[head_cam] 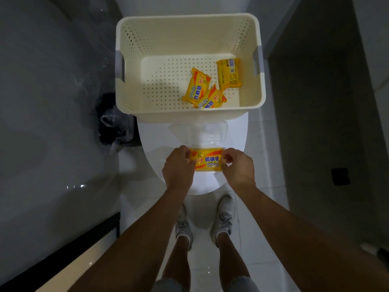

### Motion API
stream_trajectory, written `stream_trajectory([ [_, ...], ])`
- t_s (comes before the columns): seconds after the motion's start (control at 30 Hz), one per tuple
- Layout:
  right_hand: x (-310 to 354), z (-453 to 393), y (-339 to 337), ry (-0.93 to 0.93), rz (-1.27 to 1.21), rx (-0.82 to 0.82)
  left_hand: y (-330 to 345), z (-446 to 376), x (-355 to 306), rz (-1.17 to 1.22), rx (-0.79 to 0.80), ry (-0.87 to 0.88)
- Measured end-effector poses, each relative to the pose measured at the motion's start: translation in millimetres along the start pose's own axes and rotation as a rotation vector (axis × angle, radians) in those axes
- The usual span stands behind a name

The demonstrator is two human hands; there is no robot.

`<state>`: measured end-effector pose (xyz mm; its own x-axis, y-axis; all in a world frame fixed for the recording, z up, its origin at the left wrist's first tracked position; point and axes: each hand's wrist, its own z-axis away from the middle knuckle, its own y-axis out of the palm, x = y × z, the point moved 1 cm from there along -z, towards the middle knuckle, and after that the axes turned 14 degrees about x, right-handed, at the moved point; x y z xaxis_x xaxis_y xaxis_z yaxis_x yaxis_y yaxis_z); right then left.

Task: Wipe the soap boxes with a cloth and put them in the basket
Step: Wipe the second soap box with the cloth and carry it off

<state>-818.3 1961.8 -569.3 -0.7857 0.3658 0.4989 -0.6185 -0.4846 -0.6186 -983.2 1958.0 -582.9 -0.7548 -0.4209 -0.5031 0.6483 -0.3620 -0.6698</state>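
I hold a yellow soap box (207,159) level between both hands, just above the closed white toilet lid (155,157). My left hand (179,167) pinches its left end and my right hand (237,166) pinches its right end. A cream perforated basket (130,60) stands behind it on the toilet. Three yellow soap boxes lie in the basket: one (195,86) near the middle, one (213,98) overlapping it at the front, one (229,73) to the right. A clear plastic wrapper or thin sheet (197,131) lies on the lid just past the held box. I see no cloth that I can tell apart.
A black bin with a plastic liner (114,121) stands left of the toilet. A dark glossy wall (42,123) runs along the left and a dark wall or door (315,123) along the right. My feet in grey shoes (224,218) stand on white floor tiles.
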Motion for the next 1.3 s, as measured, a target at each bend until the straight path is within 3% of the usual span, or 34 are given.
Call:
stream_trajectory([
  [0.1,-4.4,-0.7,4.1,-0.055,0.105,0.059,1.5,-0.1,3.1,-0.107,0.060,0.079],
  [0.2,-4.3,-8.3,-0.2,-0.023,-0.009,-0.036,-0.9,-6.1,3.0,-0.089,0.090,0.076],
  [0.3,-2.1,-22.9,-13.3,0.028,-0.198,-0.060,-8.0,-12.1,0.0,0.081,0.053,0.096],
  [0.43,7.0,-33.6,-26.8,-0.019,-0.430,0.108,-23.0,-20.9,-12.8,0.324,0.124,0.147],
  [0.57,1.0,-17.2,-33.6,-0.092,-0.613,-0.045,-32.5,-11.6,-13.3,0.499,0.050,0.167],
  [0.67,-9.3,-0.8,-27.0,-0.107,-0.558,-0.108,-30.8,5.4,-2.4,0.447,-0.024,0.155],
  [0.8,-19.5,6.9,-8.3,-0.040,-0.419,-0.048,-16.8,15.2,5.5,0.355,0.056,0.030],
  [1.0,-18.5,-13.3,4.9,0.206,-0.318,0.174,-2.3,2.9,-1.2,0.206,0.183,-0.162],
  [1.3,-20.1,15.3,-16.4,0.216,-0.598,-0.010,-12.2,24.3,-16.1,0.451,0.178,-0.118],
])
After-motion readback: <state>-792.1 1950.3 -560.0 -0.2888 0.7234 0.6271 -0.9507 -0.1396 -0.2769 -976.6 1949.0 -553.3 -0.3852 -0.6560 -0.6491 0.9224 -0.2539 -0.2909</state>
